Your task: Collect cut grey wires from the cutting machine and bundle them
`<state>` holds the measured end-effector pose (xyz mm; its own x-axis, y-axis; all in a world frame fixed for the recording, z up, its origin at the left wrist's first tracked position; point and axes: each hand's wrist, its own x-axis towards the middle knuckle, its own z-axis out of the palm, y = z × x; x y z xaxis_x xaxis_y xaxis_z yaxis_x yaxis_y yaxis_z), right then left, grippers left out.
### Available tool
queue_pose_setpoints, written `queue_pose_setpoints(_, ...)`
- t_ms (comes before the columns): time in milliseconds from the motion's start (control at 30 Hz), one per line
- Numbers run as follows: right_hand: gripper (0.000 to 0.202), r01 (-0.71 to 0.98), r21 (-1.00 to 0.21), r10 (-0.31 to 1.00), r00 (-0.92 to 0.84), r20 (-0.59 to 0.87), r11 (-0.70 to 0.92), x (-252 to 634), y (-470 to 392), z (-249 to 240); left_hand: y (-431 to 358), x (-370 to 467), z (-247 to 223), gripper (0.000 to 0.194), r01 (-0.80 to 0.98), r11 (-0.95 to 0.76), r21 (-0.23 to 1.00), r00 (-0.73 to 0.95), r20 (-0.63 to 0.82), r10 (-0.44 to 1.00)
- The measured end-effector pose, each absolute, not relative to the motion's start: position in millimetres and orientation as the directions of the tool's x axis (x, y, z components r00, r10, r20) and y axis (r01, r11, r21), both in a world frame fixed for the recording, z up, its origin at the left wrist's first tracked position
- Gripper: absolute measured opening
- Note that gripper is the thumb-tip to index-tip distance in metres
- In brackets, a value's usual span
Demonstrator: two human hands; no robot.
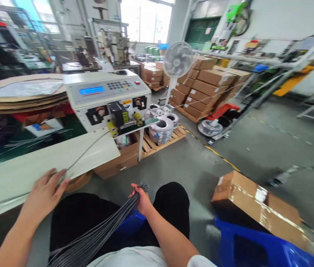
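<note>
My right hand (142,200) is closed around one end of a bundle of grey cables (103,226), which slants down across my lap to the lower left. A single grey cable (87,150) runs from the yellow rollers (113,128) of a wire cutting machine (109,92) onto a long white tray (53,159). Over that cable lies my left hand (45,191), its fingers stretched out and touching it at the tray's front edge. The cable passes beneath the hand and reappears farther left. A blue display and keypad show on the machine's sloped panel.
Coiled cable (161,129) stands on a wooden pallet (165,144) beyond the machine. A taped carton (257,204) and a blue plastic stool (257,241) are at my right. Farther back are a white fan (177,59) and stacked cartons (209,85). Round cardboard sheets (20,92) lie left.
</note>
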<state>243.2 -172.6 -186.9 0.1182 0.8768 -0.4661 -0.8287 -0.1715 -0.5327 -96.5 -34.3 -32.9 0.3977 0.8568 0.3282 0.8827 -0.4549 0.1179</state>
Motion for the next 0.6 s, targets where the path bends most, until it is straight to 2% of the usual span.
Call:
queue_pose_setpoints(100, 0.034, -0.826, -0.534, 0.884, 0.104, -0.455, -0.178, 244, -172, -182, -38, -112, -29, 0.055, 0.921, -0.365, 0.132, 0.327, 0.243, 0.913)
queue_pose_setpoints(200, 0.035, -0.819, -0.538, 0.882, 0.088, -0.462, -0.2, 244, -172, -179, -46, -127, -21, 0.045, 0.902, -0.398, 0.169, 0.352, 0.248, 0.903)
queue_pose_setpoints(367, 0.034, -0.813, -0.529, 0.861, 0.071, -0.504, -0.243, 245, -173, -179, -64, -144, -11, 0.035, 0.916, -0.392, 0.089, 0.342, 0.34, 0.876)
queue_pose_setpoints(467, 0.032, -0.807, -0.534, 0.855, 0.071, -0.513, -0.253, 246, -174, -180, -70, -153, -11, 0.027, 0.931, -0.356, 0.086, 0.313, 0.314, 0.896)
queue_pose_setpoints(600, 0.031, -0.803, -0.531, 0.85, 0.059, -0.523, -0.27, 246, -174, -180, -79, -168, -12, 0.015, 0.973, -0.224, 0.053, 0.198, 0.299, 0.933)
